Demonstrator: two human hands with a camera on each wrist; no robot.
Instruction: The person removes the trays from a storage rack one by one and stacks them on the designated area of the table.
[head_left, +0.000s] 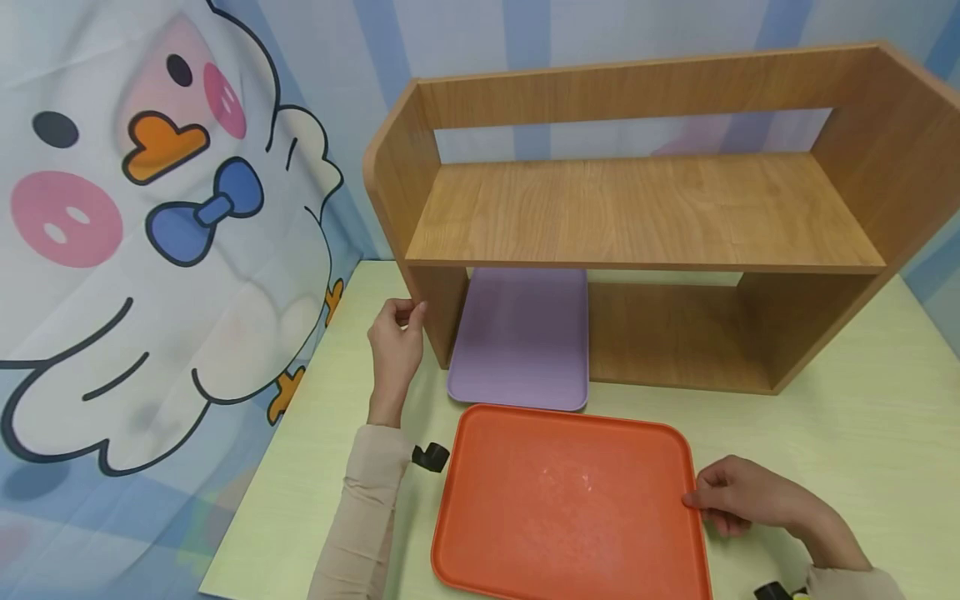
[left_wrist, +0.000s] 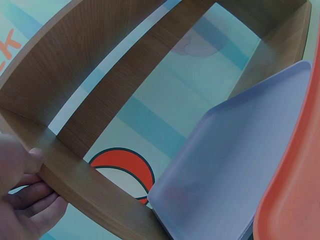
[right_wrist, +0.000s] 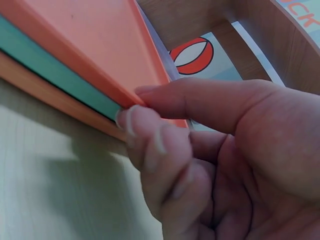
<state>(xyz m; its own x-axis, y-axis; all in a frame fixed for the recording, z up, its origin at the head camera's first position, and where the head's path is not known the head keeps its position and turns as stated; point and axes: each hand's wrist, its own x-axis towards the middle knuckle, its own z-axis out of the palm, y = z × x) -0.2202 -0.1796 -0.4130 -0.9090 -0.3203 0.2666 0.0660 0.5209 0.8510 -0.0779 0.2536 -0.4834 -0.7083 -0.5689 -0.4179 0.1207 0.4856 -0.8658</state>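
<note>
My left hand [head_left: 397,343] grips the front edge of the left side panel of a wooden shelf [head_left: 645,208]; the left wrist view shows the thumb and fingertips at that edge. On the shelf's lower level, at its left end, lies a purple tray [head_left: 521,342] whose front end sticks out past the shelf. An orange tray [head_left: 570,500] is in front of the shelf. My right hand [head_left: 750,500] pinches its right rim between thumb and fingers. Beneath that tray, the right wrist view shows a green layer [right_wrist: 60,75] and another orange layer [right_wrist: 65,100], like stacked trays.
The shelf and trays stand on a pale yellow-green table [head_left: 862,433]. Behind hangs a blue striped cloth [head_left: 465,42], with a cartoon bird [head_left: 187,333] printed at the left. A small black piece [head_left: 431,457] sits at my left wrist.
</note>
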